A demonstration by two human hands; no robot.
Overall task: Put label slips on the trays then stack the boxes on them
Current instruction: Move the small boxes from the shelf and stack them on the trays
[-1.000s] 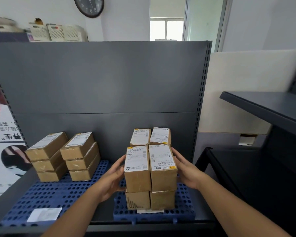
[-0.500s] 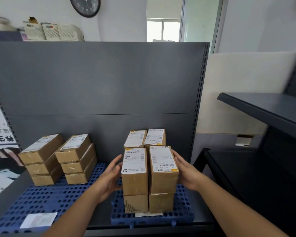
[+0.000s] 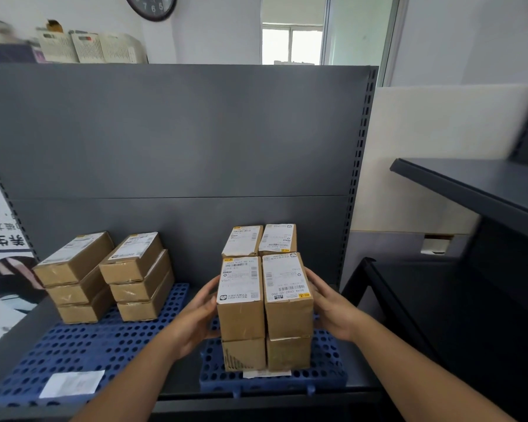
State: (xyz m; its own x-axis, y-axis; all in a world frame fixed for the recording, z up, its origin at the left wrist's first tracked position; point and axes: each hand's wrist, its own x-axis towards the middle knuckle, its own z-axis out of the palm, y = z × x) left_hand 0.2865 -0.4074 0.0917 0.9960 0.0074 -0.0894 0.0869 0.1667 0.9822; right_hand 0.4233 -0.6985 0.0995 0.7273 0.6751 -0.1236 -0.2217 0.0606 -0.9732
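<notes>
On the small blue perforated tray (image 3: pixel 326 373) at the right, brown labelled boxes stand two high. A white label slip (image 3: pixel 267 374) pokes out from under the front pair. My left hand (image 3: pixel 195 318) lies flat against the left side of the top front left box (image 3: pixel 240 287). My right hand (image 3: pixel 333 306) presses the right side of the top front right box (image 3: pixel 287 284). The two boxes are clamped between my palms and rest on the lower boxes (image 3: pixel 244 354). Two more boxes (image 3: pixel 259 239) stand behind.
A larger blue tray (image 3: pixel 73 345) at the left holds two three-high box stacks (image 3: pixel 104 278) at its back and a white slip (image 3: pixel 72 383) at its front. The grey shelf back panel (image 3: pixel 177 132) rises behind. Dark shelves (image 3: pixel 470 190) stand at the right.
My left hand has moved in from slightly apart until it touches the left box. The view has shifted a little; the boxes stay on the stack.
</notes>
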